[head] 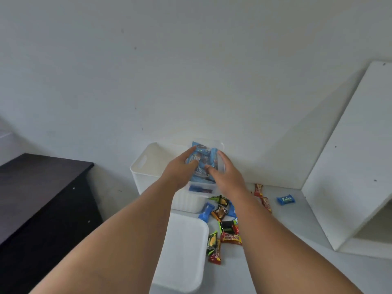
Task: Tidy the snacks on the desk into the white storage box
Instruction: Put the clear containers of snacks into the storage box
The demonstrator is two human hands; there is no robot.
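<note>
Your left hand (179, 169) and right hand (226, 172) clamp a clear tub (220, 158) of blue packets (199, 164) over the white storage box (144, 164); tilt it and packets spill toward the loose snacks (224, 221) at 5 o'clock.

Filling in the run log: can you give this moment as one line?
hands: left and right hold clear tub of blue packs | place: over white box | loose: snacks on desk | lid: off

Pale speckled wall (191, 71), dark cabinet (42, 187) left, white shelf unit (350, 155) right.
</note>
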